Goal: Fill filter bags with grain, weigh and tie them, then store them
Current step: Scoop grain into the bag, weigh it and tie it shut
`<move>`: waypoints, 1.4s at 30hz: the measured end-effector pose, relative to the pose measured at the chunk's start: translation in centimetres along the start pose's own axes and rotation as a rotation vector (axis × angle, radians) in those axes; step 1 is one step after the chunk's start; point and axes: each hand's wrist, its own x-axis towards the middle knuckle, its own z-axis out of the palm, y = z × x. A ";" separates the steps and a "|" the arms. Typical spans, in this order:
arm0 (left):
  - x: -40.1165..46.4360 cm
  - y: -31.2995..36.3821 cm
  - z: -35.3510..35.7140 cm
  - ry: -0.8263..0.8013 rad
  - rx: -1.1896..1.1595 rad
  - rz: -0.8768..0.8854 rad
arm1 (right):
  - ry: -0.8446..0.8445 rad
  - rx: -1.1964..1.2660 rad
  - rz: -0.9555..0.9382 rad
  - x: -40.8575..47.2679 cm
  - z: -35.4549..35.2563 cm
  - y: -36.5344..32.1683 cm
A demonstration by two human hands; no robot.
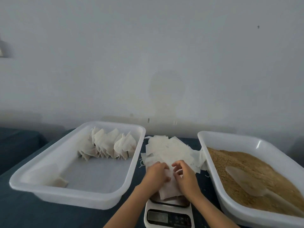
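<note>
A white filter bag [169, 190] lies over the platform of a small digital scale [169, 216] at the bottom centre. My left hand [155, 174] and my right hand [185, 176] both hold the bag's upper end, fingers curled on the paper. Just behind them is a loose pile of empty filter bags [171, 149] on the dark table. The right tray [256, 144] holds brown grain [246, 163] with a translucent scoop [246, 181] lying in it. The left tray [54, 162] holds several tied, filled bags [107, 144] in a row at its far end.
One more flat bag [57, 181] lies in the left tray's near corner. A dark blue cloth [24, 209] covers the table. A pale wall stands close behind the trays. The scale's display [157, 217] is too blurred to read.
</note>
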 end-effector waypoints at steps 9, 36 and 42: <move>-3.4 1.1 -1.9 0.021 -0.242 0.087 | -0.037 0.138 -0.069 -2.4 -1.9 -1.9; -9.3 -14.1 -19.4 0.495 -0.414 -0.256 | -0.557 0.142 -0.160 1.7 12.2 -17.8; -10.6 -19.2 -18.7 0.348 -0.270 -0.466 | -0.895 -0.072 -0.132 0.5 17.3 -19.5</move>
